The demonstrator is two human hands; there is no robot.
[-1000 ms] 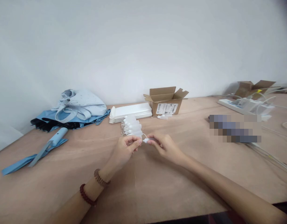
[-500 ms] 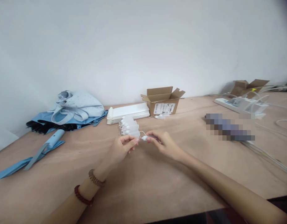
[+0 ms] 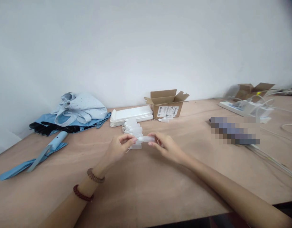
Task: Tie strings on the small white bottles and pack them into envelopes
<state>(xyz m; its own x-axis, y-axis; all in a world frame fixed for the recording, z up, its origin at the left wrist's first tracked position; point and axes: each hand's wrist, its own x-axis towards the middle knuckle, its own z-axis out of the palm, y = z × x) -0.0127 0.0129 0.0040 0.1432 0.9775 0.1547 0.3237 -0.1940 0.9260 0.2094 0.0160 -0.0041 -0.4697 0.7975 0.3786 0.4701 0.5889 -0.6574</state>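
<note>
Between my two hands lies a small translucent squeeze bottle (image 3: pixel 146 139), held sideways. My left hand (image 3: pixel 117 146) is closed, thumb and fingertips pinching its cap end at the left. At the other end, my right hand (image 3: pixel 170 147) is closed on the bottle's base. Just behind and below my fingers, a row of similar squeeze bottles (image 3: pixel 134 129) lies on the table, their caps and thin strap loops toward the left. Part of this row is hidden by my left fingers and the held bottle.
A stack of white packets (image 3: pixel 133 114) sits behind the bottles. Beside it stands an open cardboard box (image 3: pixel 168 106), with loose bottles (image 3: pixel 165 119) before it. A folded umbrella (image 3: pixel 57 141) and pale-blue bag (image 3: pixel 81 107) lie left. At right are a power strip (image 3: pixel 245 107) with cables and a pixelated object (image 3: pixel 233 131).
A bottle now spans my hands, its base in my right fingers, which held a cap before. My left hand has shifted slightly left. Another bottle now shows at the row's near end.
</note>
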